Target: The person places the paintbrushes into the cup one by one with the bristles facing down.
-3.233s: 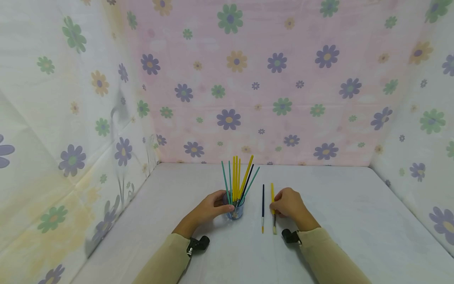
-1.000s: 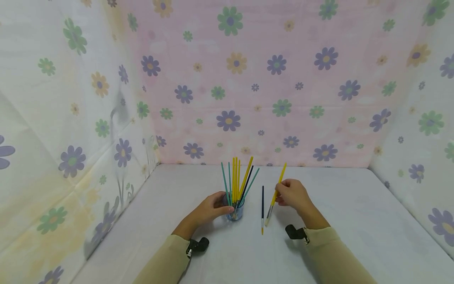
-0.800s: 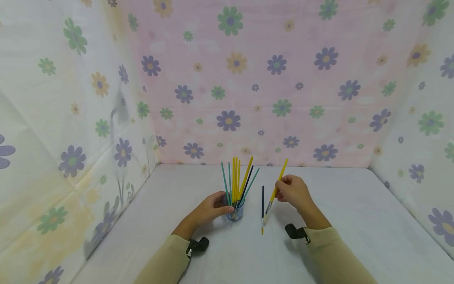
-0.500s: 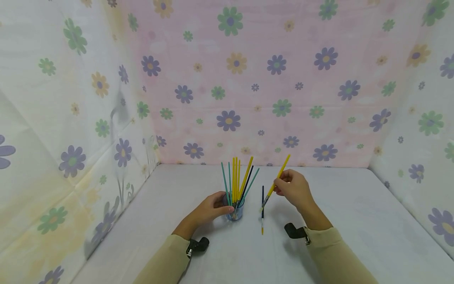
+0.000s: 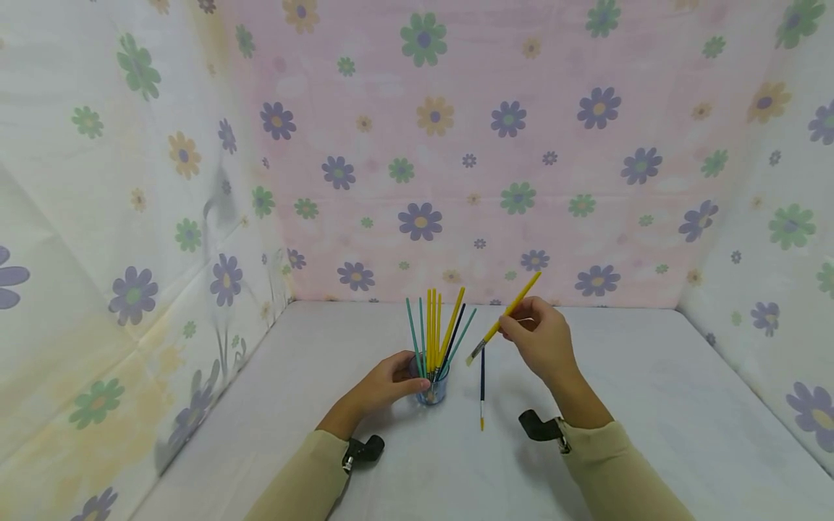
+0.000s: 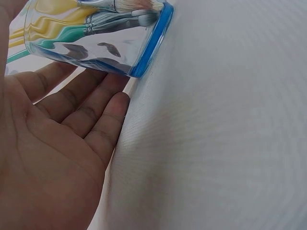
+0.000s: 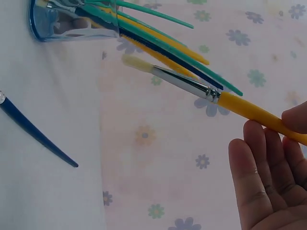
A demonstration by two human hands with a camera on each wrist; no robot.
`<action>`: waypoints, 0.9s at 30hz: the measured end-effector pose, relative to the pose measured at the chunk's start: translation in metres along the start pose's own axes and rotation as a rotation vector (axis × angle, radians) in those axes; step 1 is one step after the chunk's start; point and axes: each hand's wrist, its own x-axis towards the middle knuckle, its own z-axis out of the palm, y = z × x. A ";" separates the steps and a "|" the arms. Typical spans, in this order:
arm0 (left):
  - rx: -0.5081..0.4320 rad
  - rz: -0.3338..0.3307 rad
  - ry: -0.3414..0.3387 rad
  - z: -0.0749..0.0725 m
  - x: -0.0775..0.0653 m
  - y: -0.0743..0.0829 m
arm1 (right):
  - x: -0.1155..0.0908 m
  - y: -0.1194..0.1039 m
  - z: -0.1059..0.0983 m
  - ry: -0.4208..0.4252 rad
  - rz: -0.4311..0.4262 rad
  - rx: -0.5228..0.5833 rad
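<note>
A clear cup with a blue base (image 5: 435,395) stands on the table, holding several yellow, teal and dark paintbrushes (image 5: 450,329), bristles down. My left hand (image 5: 383,385) grips it from the left, thumb across the near side; the left wrist view shows fingers along the glass (image 6: 96,55). Between thumb and fingertips, my right hand (image 5: 542,339) pinches a yellow paintbrush (image 5: 521,294) above the table. Its pale bristles point down and left toward the cup, apart from it in the head view. Below it lies a dark blue paintbrush (image 5: 483,383), bristles toward me.
A white cloth covers the table (image 5: 293,477). Flowered fabric walls (image 5: 469,217) enclose it at the back and on both sides. A dark wrist camera (image 5: 539,427) sticks out from my right wrist, another (image 5: 370,449) from my left.
The right hand has lifted the yellow paintbrush off the table, tilted it, and brought its bristles up and left past the dark blue brush. The left hand and cup stay put.
</note>
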 end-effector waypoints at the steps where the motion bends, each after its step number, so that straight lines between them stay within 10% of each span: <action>1: -0.004 0.000 -0.002 0.000 0.000 0.000 | -0.001 -0.002 0.000 0.001 -0.016 0.008; 10: -0.024 0.010 -0.004 0.001 0.000 0.001 | -0.008 -0.008 0.004 -0.017 -0.152 0.084; 27: -0.019 0.023 -0.025 0.002 0.003 -0.001 | -0.015 0.004 0.031 -0.120 -0.092 0.005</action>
